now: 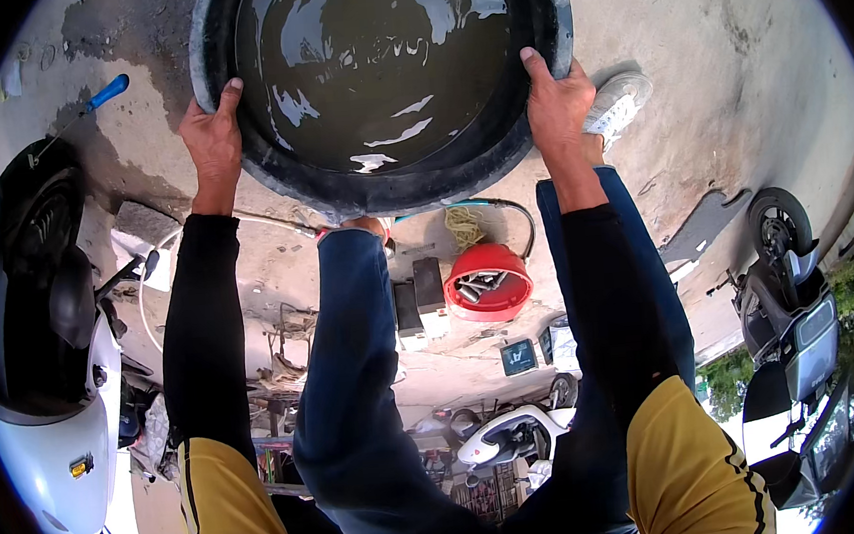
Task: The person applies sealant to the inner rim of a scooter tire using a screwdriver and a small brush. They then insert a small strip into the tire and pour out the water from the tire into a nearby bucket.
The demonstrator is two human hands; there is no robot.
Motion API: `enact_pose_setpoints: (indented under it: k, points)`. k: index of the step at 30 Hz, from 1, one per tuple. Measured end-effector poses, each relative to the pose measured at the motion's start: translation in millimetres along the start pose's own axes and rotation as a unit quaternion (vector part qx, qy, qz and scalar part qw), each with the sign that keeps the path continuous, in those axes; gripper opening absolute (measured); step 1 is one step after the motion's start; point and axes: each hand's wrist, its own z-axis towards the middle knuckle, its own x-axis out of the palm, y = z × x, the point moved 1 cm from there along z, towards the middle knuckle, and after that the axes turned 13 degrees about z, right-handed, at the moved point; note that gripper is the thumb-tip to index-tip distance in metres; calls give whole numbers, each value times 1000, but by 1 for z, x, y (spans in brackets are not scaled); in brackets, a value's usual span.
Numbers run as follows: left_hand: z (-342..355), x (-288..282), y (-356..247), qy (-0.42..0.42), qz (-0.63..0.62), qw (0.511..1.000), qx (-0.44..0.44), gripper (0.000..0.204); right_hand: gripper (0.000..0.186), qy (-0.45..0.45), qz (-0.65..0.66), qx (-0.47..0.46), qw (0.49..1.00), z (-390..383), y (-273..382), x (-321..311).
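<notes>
A wide black tub (pixel 381 192) of murky water (pixel 381 70) is held out in front of me between both hands. My left hand (pixel 213 133) grips its left rim, the thumb hooked over the top edge. On the opposite side my right hand (pixel 559 101) is closed round the rim in the same way, thumb inside. The fingers of both hands are mostly hidden behind the tub wall. Bright reflections ripple over the water. The tub's far edge runs out of the picture at the top.
A screwdriver with a blue handle (pixel 108 92) is at the left by a black tyre (pixel 41 207). Below the tub stands a red bucket (pixel 490 307) with metal parts inside. A white scooter (pixel 59 437) is at the left, a grey one (pixel 788 329) at the right. A pale hose (pixel 144 309) curves across the ground.
</notes>
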Motion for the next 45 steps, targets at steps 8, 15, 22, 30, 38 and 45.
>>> enact_pose_setpoints:
  k: [8,15,22,30,38,45]
  points:
    - [-43,4,-80,26,-21,999,-4,31,30,-17,-39,59,997,-3,54,-57]
    - [-93,10,-236,82,14,996,-6,31,31,-87,8,96,992,-16,144,-163]
    - [-161,11,-451,141,36,988,47,29,27,-150,39,115,981,-16,293,-297]
    - [-238,76,-746,181,67,967,169,29,33,-218,62,116,967,31,474,-486]
    - [-261,232,-977,305,75,929,197,16,30,-332,12,99,938,124,598,-670]
    - [-298,396,-1179,365,146,895,212,20,28,-415,100,104,898,223,662,-813]
